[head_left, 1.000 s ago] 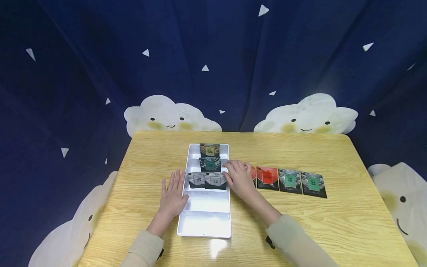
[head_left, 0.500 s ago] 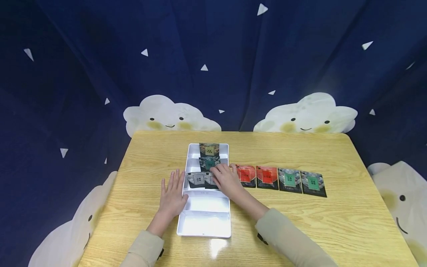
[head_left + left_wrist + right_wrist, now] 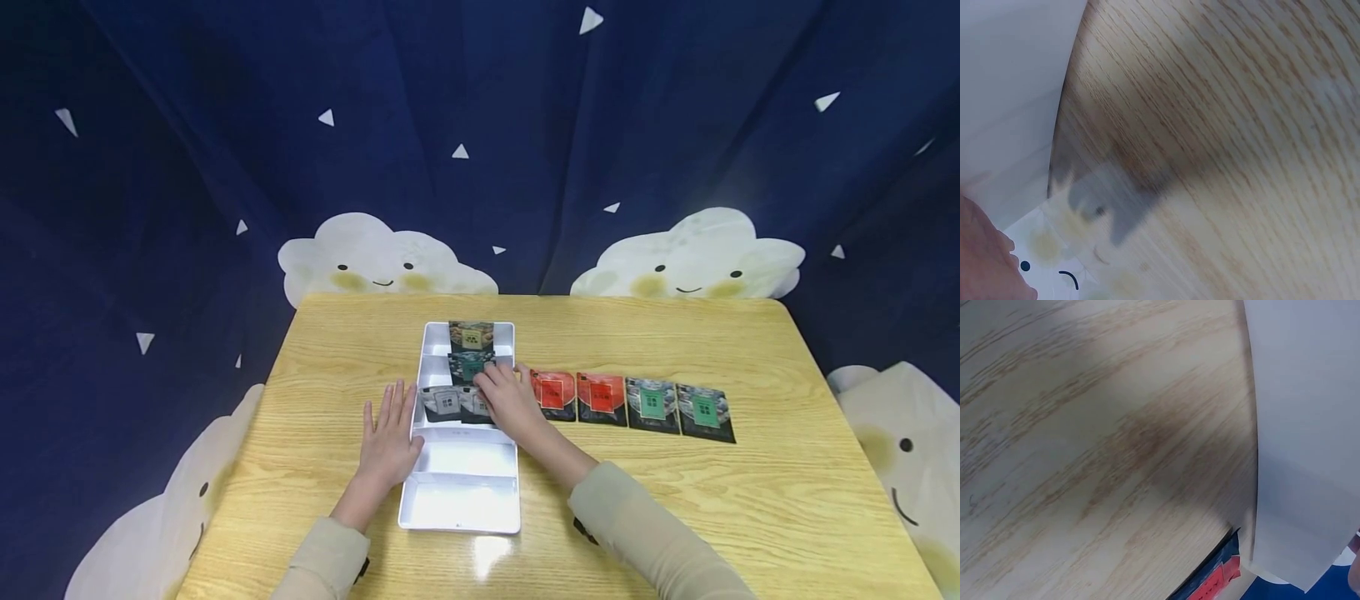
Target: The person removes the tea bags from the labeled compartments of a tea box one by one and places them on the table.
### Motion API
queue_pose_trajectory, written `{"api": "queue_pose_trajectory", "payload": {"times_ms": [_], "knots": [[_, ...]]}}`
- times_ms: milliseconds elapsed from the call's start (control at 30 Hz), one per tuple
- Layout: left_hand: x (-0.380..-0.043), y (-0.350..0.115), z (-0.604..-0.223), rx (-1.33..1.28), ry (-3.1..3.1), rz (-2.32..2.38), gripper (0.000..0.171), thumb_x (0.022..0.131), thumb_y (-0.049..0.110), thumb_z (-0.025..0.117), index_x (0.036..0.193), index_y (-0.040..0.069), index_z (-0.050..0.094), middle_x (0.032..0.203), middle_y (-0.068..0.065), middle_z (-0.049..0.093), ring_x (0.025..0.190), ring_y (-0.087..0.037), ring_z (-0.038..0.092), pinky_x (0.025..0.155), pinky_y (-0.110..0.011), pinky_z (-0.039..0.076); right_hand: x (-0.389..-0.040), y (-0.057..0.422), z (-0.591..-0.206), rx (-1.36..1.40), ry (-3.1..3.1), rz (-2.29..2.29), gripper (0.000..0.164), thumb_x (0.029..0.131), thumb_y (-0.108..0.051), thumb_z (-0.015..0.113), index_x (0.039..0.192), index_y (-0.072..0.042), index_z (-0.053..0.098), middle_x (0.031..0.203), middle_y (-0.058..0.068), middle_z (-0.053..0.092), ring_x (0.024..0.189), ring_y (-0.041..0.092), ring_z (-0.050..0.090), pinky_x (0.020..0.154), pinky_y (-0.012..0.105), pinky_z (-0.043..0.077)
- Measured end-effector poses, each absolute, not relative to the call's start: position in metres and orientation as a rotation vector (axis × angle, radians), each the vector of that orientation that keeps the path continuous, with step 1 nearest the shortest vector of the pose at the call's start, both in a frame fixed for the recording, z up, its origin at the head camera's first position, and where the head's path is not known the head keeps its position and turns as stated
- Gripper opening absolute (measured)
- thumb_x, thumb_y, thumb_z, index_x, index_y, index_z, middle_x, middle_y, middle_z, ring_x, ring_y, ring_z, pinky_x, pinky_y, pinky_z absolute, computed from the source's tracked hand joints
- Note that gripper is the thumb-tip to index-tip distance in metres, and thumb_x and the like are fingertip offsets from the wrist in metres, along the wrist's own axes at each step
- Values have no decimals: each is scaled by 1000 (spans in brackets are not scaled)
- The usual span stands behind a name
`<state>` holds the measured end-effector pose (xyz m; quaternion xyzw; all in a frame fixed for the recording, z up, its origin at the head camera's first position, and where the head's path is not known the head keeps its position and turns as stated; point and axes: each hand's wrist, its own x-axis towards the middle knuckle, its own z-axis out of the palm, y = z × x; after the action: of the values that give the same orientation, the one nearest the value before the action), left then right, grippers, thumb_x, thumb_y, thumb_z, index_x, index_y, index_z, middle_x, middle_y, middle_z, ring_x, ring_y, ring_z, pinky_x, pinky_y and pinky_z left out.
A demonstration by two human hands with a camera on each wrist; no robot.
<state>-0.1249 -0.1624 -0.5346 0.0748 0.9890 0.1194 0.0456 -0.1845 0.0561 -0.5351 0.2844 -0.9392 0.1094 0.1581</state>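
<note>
A long white tray (image 3: 459,504) with several compartments stands on the table in the head view. My left hand (image 3: 387,446) rests along its left rim, fingers straight. My right hand (image 3: 513,406) reaches over its right rim, fingers bent downward. Its fingertips overlap the lower right of a dark packet with a green label (image 3: 468,367). A grey packet (image 3: 474,406) lies partly under this hand, with another grey packet (image 3: 442,403) to its left. I cannot tell whether the fingers pinch a packet. At the tray's far end is a packet with a yellow label (image 3: 471,337).
Right of the tray, two red packets (image 3: 553,395) and two green-labelled packets (image 3: 652,406) lie in a row on the wooden table (image 3: 637,517). A dark blue curtain (image 3: 540,125) with clouds hangs behind the table. The tray's two nearest compartments show bare white floors.
My right hand has moved left from the tray's right rim to over the packets, then slightly up, uncovering the leftmost red packet. The left hand and the packets keep their places.
</note>
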Motion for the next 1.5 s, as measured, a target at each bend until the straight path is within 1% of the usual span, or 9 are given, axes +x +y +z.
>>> {"api": "queue_pose_trajectory", "payload": {"times_ms": [200, 433, 600, 700, 900, 1067, 1233, 1367, 1500], "knots": [[-125, -162, -535, 232, 3028, 378, 74, 85, 27, 47, 147, 8, 13, 152, -16, 9, 139, -32, 4, 110, -54, -1, -183, 56, -534, 806, -2656, 339, 7, 89, -21, 57, 94, -18, 61, 92, -4, 57, 89, 16, 49, 88, 43, 34], [-125, -163, -537, 225, 3020, 376, 73, 85, 27, 45, 147, 9, 12, 153, -15, 8, 140, -31, 3, 110, -53, -3, -179, 57, -532, 798, -2623, 335, 8, 88, -20, 58, 94, -16, 60, 89, -4, 58, 87, 16, 51, 87, 42, 34], [-126, -163, -537, 233, 3019, 386, 75, 85, 27, 47, 148, 9, 10, 153, -15, 5, 139, -32, 4, 110, -53, -4, -177, 58, -521, 787, -2595, 430, 8, 87, -17, 59, 94, -15, 59, 90, -3, 59, 88, 16, 52, 87, 47, 35], [-126, -163, -536, 230, 3014, 398, 75, 85, 27, 47, 148, 9, 10, 153, -15, 5, 140, -32, 3, 110, -54, -4, -176, 58, -510, 774, -2594, 494, 5, 89, -17, 56, 93, -14, 57, 91, -2, 59, 91, 17, 52, 88, 48, 35], [-125, -163, -535, 217, 3001, 401, 75, 86, 26, 47, 148, 9, 9, 153, -15, 5, 140, -31, 2, 109, -53, -6, -177, 63, -488, 732, -2536, 540, 8, 93, -17, 48, 91, -12, 54, 85, -1, 55, 82, 18, 49, 84, 46, 34], [-126, -162, -536, 216, 2998, 409, 74, 86, 26, 46, 148, 8, 9, 153, -16, 5, 140, -32, 1, 109, -53, -7, -179, 76, -474, 678, -2475, 607, 8, 92, -14, 48, 91, -11, 55, 84, 1, 56, 79, 20, 48, 82, 46, 32], [-126, -163, -536, 218, 2997, 409, 74, 86, 27, 46, 148, 9, 8, 153, -15, 4, 140, -31, 1, 110, -52, -7, -183, 98, -469, 579, -2428, 672, 8, 90, -11, 48, 88, -8, 55, 81, 4, 55, 78, 24, 47, 79, 46, 30], [-126, -163, -536, 216, 2994, 403, 74, 86, 27, 45, 148, 9, 8, 153, -15, 4, 140, -31, 1, 109, -52, -8, -186, 117, -471, 484, -2437, 699, 5, 88, -7, 50, 85, -8, 54, 80, 5, 54, 78, 25, 46, 79, 47, 29], [-125, -163, -536, 213, 2994, 385, 74, 87, 27, 45, 148, 10, 8, 153, -14, 5, 140, -31, 2, 110, -53, -6, -184, 134, -482, 405, -2499, 724, 7, 89, -7, 50, 82, -9, 53, 79, 5, 54, 77, 26, 45, 79, 49, 28]]}}
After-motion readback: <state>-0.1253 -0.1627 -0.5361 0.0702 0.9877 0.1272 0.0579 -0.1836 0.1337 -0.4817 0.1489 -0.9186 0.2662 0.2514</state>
